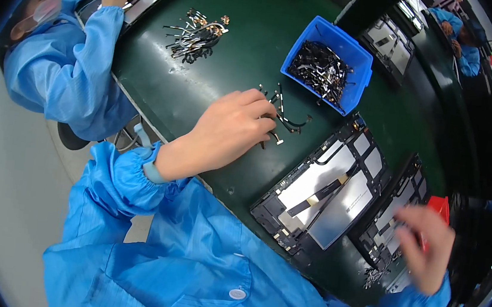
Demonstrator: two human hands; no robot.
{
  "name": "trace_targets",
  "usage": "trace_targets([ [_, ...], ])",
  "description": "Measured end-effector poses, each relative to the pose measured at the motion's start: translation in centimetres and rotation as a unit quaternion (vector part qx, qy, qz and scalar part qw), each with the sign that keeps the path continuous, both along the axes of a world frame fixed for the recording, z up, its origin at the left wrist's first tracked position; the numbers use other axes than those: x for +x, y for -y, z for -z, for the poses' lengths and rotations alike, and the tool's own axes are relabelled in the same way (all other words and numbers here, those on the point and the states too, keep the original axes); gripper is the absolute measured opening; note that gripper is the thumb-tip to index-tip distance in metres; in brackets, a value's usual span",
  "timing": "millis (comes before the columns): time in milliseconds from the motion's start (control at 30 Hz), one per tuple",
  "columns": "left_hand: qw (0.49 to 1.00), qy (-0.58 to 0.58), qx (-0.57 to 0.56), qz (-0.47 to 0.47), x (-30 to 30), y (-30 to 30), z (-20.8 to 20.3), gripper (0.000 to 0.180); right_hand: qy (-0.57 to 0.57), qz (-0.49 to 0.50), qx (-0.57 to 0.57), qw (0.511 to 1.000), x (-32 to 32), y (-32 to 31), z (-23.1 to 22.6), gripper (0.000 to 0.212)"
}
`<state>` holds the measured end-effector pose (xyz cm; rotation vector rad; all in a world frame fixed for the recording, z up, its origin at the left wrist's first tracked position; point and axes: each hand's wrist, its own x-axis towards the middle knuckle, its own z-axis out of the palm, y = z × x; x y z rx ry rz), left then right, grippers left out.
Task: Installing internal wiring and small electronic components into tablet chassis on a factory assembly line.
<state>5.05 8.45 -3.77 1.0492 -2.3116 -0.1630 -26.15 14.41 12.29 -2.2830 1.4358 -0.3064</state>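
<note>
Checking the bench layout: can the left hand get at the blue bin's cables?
Probably yes: the blue bin is open-topped and near the left hand, with only a few loose cables on the green table between them.

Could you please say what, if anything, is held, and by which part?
The left hand is at some cables, its grip hidden; I cannot tell for the blurred right hand.
</note>
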Motion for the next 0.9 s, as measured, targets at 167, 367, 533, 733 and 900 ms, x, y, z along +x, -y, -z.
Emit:
trace_targets([
  [167,0.998,0.056,0.038,-0.005,-0.8,1.4,0.0,0.011,0.074,-0.078,0.058,0.993,5.5,-4.5,2.9,0.029],
  [367,0.998,0.019,0.058,0.021,-0.4,1.7,0.0,0.01,0.091,-0.044,-0.026,0.995,10.7,-5.3,7.6,0.028],
  [533,0.999,0.009,0.024,0.042,-0.9,1.7,0.7,0.012,0.161,-0.05,0.002,0.986,10.9,-6.2,8.5,0.028],
  [733,0.987,-0.14,0.082,-0.017,-1.7,1.4,-3.5,0.016,0.044,-0.027,-0.15,0.987,13.0,-4.0,9.6,0.037],
  [900,0.977,-0.2,0.072,-0.014,-3.3,-0.4,-5.8,0.016,0.009,0.019,-0.255,0.967,13.6,-1.6,10.2,0.031],
])
